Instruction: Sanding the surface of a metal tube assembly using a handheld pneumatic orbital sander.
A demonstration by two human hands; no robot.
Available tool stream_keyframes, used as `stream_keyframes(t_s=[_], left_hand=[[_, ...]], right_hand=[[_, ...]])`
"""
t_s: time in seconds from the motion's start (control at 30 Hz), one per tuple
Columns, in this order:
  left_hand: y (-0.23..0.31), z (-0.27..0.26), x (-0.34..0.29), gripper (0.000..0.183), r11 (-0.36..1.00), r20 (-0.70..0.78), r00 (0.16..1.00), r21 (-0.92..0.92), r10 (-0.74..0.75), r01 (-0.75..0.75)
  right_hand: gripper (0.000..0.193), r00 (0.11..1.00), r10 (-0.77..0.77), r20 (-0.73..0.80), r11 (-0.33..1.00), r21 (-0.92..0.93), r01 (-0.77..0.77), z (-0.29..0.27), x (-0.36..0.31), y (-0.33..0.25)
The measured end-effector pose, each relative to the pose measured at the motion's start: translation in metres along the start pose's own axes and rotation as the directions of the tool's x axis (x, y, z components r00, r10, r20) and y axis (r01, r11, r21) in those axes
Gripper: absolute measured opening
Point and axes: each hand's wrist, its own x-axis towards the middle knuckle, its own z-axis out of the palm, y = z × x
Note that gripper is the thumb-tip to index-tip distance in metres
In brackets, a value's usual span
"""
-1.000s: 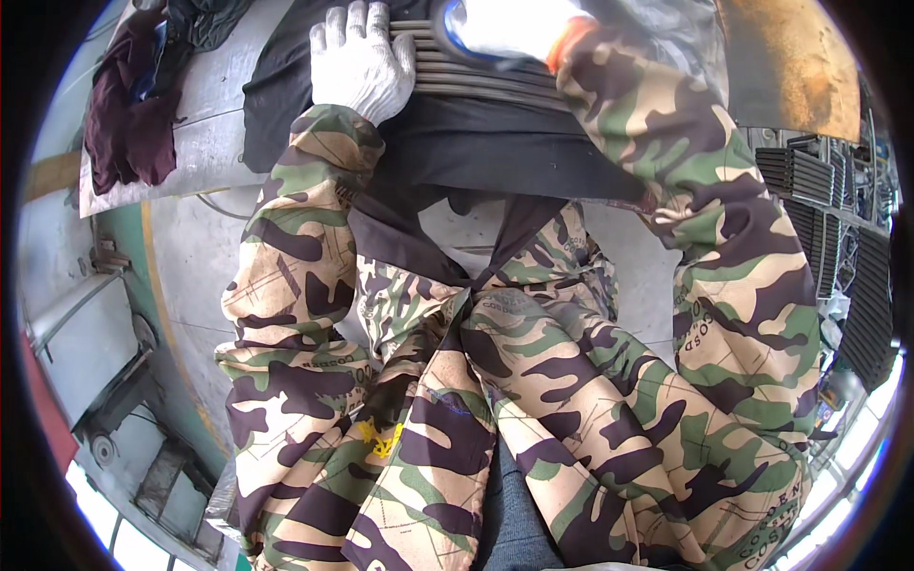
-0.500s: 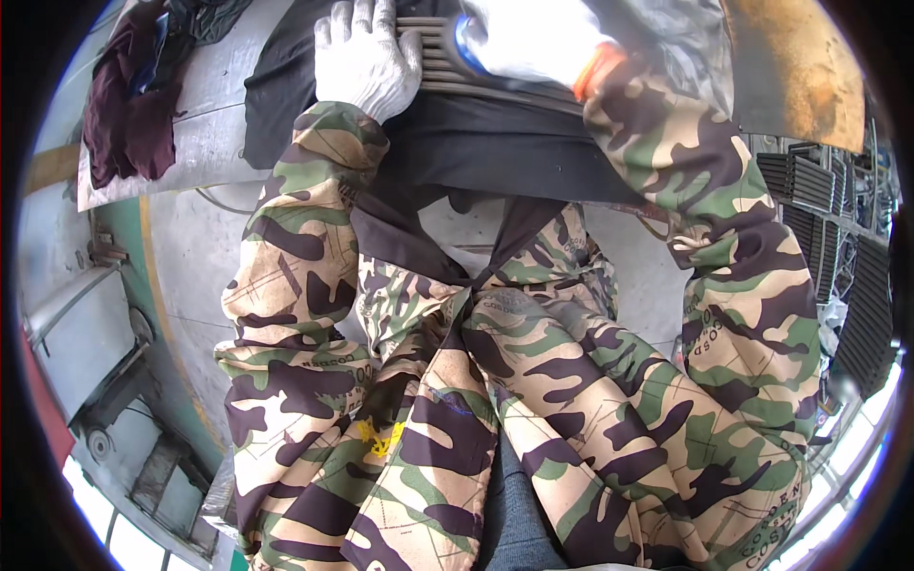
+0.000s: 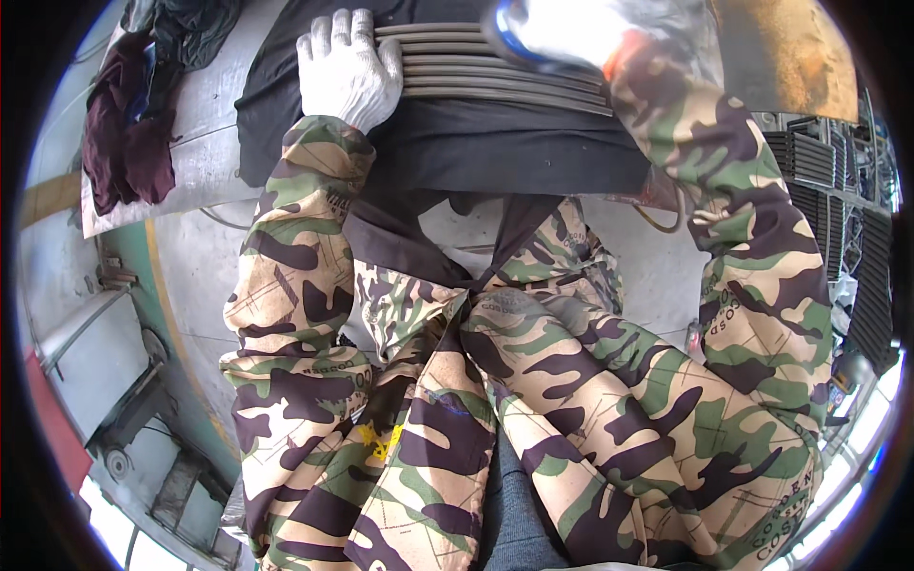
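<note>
Across a black cloth [image 3: 447,143], ribbed grey metal strips [image 3: 495,71] are being steadied by the flat, spread left hand [image 3: 345,67] while the right hand [image 3: 562,29], its grip unclear, is being worked along them, likely needing steady pressure next.

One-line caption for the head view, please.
Gloved left hand presses flat on a bundle of grey metal rods lying on black cloth; right hand rests farther along it.

White knit cotton glove on left hand [image 3: 345,68], matt, nubbly. Ribbed grey metal strips [image 3: 495,74], dull sheen, smooth. Black matt cloth [image 3: 514,147] under them. Rusty rough metal plate [image 3: 785,52] upper right. Camouflage sleeves woven fabric.
</note>
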Motion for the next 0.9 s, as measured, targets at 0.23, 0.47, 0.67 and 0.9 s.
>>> stream_keyframes(t_s=[0.23,0.47,0.67,0.9], left_hand=[[-0.002,0.002,0.002,0.043,0.999,0.01,1.0,-0.043,-0.023,0.023],[-0.004,0.005,0.009,0.039,0.998,-0.085,0.996,-0.063,0.024,-0.029],[-0.007,0.003,0.006,0.037,0.999,-0.039,0.999,-0.035,0.009,-0.01],[-0.009,0.003,0.006,0.035,0.999,-0.071,0.996,-0.014,0.049,-0.05]], right_hand=[[0.026,0.997,-0.053,-0.056,0.998,-0.049,0.05,-0.001,-0.021,0.019],[0.021,0.98,-0.137,-0.145,0.99,0.008,0.139,-0.013,-0.045,0.019],[0.022,0.985,-0.138,-0.101,0.99,0.023,0.141,-0.009,-0.045,0.017],[0.022,0.995,-0.075,-0.067,0.997,0.016,0.077,-0.011,-0.043,0.034]])
